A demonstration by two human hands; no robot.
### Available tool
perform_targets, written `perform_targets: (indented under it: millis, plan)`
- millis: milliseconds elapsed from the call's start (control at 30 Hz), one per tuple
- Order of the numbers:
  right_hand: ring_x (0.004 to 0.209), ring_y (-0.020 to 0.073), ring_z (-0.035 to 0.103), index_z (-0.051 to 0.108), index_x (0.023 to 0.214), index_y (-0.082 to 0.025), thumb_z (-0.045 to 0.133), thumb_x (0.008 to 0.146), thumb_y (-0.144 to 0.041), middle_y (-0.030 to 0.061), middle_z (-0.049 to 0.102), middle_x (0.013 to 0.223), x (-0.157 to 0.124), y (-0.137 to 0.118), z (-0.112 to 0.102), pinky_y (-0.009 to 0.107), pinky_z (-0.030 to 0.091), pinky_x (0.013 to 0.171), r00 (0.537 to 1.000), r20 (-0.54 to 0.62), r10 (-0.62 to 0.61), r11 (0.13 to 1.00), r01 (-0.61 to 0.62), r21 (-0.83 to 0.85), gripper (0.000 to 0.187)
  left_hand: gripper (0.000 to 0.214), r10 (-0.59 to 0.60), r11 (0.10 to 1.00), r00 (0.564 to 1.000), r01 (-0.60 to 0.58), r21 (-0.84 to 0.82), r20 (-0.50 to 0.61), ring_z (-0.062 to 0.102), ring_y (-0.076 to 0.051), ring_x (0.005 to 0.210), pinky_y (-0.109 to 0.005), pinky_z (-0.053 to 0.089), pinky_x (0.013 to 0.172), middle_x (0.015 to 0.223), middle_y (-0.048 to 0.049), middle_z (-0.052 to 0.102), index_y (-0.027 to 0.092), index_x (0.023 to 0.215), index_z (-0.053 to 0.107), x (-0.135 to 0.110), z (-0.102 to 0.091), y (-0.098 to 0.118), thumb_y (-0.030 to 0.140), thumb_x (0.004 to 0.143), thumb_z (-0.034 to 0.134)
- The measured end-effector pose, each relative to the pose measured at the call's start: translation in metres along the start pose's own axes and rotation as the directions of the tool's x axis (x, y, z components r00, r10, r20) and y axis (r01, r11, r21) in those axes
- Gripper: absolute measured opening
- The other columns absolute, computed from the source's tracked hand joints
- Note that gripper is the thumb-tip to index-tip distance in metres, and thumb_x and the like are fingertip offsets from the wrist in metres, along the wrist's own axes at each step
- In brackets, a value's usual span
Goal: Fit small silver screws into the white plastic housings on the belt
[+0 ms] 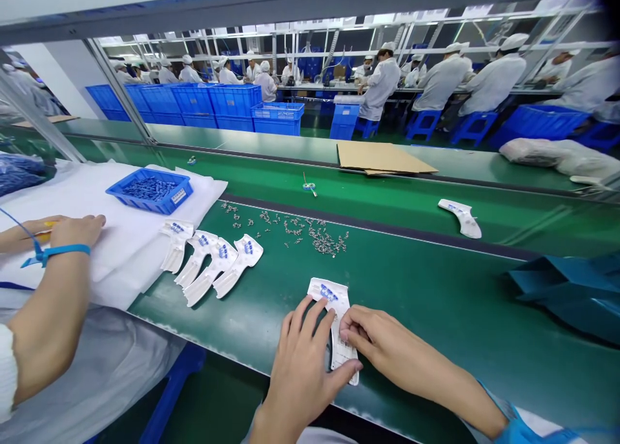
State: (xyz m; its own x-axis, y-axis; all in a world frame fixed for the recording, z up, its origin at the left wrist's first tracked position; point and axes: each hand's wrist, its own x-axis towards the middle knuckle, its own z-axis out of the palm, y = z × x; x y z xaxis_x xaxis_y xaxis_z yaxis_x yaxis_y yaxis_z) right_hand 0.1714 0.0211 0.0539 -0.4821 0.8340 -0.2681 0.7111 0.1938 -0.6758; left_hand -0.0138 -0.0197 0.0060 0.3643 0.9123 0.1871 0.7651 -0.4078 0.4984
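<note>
In front of me on the green bench lies a white handle-shaped plastic shell [346, 353] with small blue pieces at its wide end. My left hand [307, 360] holds it down, fingers along its left side and thumb across the lower end. My right hand [375, 337] is closed in a pinch over the shell's middle; whatever is between its fingertips is hidden. Several similar white shells [210, 273] with blue pieces lie to the left. Beyond my hands, many tiny metal parts [327, 238] are scattered on the bench.
A co-worker's hands [72, 234] rest over white sheeting [109, 256] at left, near a blue tray [181, 201] of small blue parts. On the green belt [387, 201] lie another white shell [460, 219] and a small wired part [309, 186]. Dark green material [571, 295] sits at right.
</note>
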Motion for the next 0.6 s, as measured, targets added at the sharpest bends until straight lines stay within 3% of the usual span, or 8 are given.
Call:
perform_targets:
  millis: [167, 400, 500, 600]
  plan:
    - [0.08, 0.0219, 0.06, 0.05, 0.083, -0.025, 0.037, 0.1, -0.03, 0.0041, 0.063, 0.087, 0.0, 0.003, 0.007, 0.031, 0.042, 0.068, 0.998, -0.068, -0.006, 0.998, 0.002, -0.057, 0.022, 0.061, 0.004, 1.0, 1.0, -0.004, 0.009, -0.011, 0.038, -0.035, 0.141, -0.054, 0.041, 0.107, 0.148, -0.0115, 0.048, 0.022, 0.139, 0.048, 0.0, 0.0, 0.0, 0.048, 0.088, 0.067]
    - [0.073, 0.0212, 0.058, 0.045, 0.088, -0.025, 0.044, 0.097, -0.027, 0.0032, 0.064, 0.085, -0.003, 0.0, 0.015, 0.029, 0.037, 0.06, 0.99, -0.115, 0.079, 0.988, -0.093, -0.124, 0.01, 0.06, 0.005, 1.0, 1.0, -0.005, 0.011, -0.013, 0.039, -0.035, 0.14, -0.054, 0.042, 0.106, 0.147, -0.0113, 0.05, 0.021, 0.138, 0.05, 0.001, 0.0, 0.001, 0.044, 0.086, 0.069]
    - [0.068, 0.0198, 0.058, 0.047, 0.088, -0.026, 0.048, 0.096, -0.029, 0.0007, 0.065, 0.079, 0.0, 0.003, 0.008, 0.028, 0.038, 0.058, 0.994, -0.081, 0.073, 0.994, -0.079, -0.082, 0.009, 0.061, 0.0, 1.0, 1.0, 0.0, 0.012, -0.012, 0.039, -0.035, 0.139, -0.054, 0.042, 0.106, 0.148, -0.0108, 0.049, 0.022, 0.139, 0.049, 0.002, 0.0, 0.0, 0.042, 0.086, 0.069]
    - [0.073, 0.0197, 0.062, 0.055, 0.099, -0.027, 0.047, 0.098, -0.032, 0.0005, 0.068, 0.082, 0.019, 0.023, -0.014, 0.027, 0.045, 0.062, 0.997, -0.06, -0.046, 0.999, 0.045, -0.025, 0.01, 0.061, -0.007, 1.0, 1.0, 0.007, 0.018, -0.004, 0.041, -0.036, 0.138, -0.054, 0.043, 0.105, 0.147, -0.0109, 0.05, 0.022, 0.139, 0.05, 0.002, 0.001, -0.002, 0.046, 0.086, 0.069]
